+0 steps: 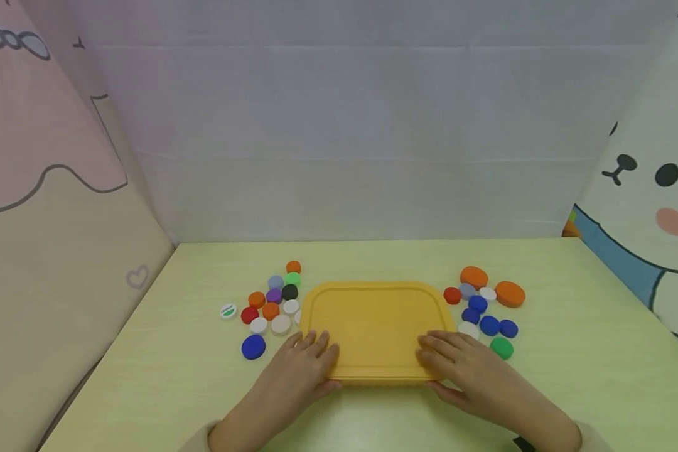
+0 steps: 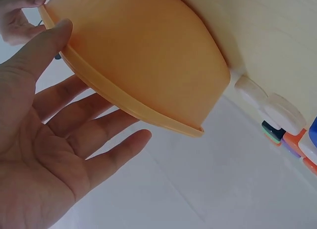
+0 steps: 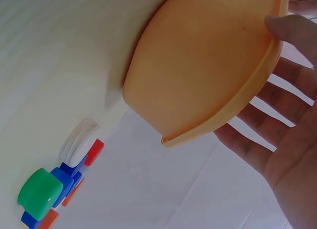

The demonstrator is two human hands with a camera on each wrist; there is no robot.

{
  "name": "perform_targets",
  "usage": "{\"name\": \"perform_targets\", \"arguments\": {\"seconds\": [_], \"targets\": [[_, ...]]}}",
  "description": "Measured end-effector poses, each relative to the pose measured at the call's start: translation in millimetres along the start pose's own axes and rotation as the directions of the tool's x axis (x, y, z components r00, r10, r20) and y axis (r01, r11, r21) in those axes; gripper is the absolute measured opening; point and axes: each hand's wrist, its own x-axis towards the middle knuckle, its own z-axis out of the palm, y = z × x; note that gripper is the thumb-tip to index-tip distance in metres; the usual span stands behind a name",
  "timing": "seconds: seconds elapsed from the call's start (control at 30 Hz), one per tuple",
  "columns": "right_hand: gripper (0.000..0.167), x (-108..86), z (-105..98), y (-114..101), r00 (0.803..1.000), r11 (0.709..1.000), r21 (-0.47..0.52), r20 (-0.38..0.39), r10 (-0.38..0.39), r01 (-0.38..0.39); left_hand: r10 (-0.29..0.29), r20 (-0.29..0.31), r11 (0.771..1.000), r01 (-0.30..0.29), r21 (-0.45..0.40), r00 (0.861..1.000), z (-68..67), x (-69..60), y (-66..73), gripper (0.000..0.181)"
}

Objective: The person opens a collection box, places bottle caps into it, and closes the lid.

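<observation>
A yellow plastic box (image 1: 378,329) with a flat lid stands in the middle of the table, its sides tapering toward the base. At its near left corner the left hand (image 1: 301,370) grips the rim, fingers over the lid and thumb (image 2: 57,38) against the edge. Mirroring it, the right hand (image 1: 474,370) holds the near right corner, with its thumb (image 3: 290,28) at the rim. Whatever is inside the box is hidden by the lid.
Several coloured bottle caps lie left of the box, among them a blue cap (image 1: 253,346) and a black cap (image 1: 290,292). More caps lie on the right, including a green cap (image 1: 501,348) and an orange cap (image 1: 510,294). A pale curtain (image 1: 361,138) hangs behind the table.
</observation>
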Motion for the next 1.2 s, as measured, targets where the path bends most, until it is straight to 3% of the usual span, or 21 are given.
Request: {"name": "perform_targets", "arguments": {"seconds": [0.3, 0.47, 1.2], "targets": [[0.033, 3.1, -3, -3, 1.0, 1.0, -0.019, 0.006, -0.007, 0.007, 0.043, -0.06, 0.999, -0.042, 0.022, 0.997, 1.2, -0.9, 0.0, 0.037], [0.025, 4.5, -6, -5, 0.999, 1.0, -0.016, 0.032, 0.005, -0.005, 0.045, -0.055, 0.999, -0.043, 0.033, 0.997, 1.3, 0.0, -0.8, 0.037], [0.019, 5.2, -12, -4, 1.0, 0.999, 0.04, -0.005, 0.014, -0.014, 0.048, -0.061, 0.999, -0.047, 0.019, 0.997, -4.6, -0.9, -4.5, 0.035]]}}
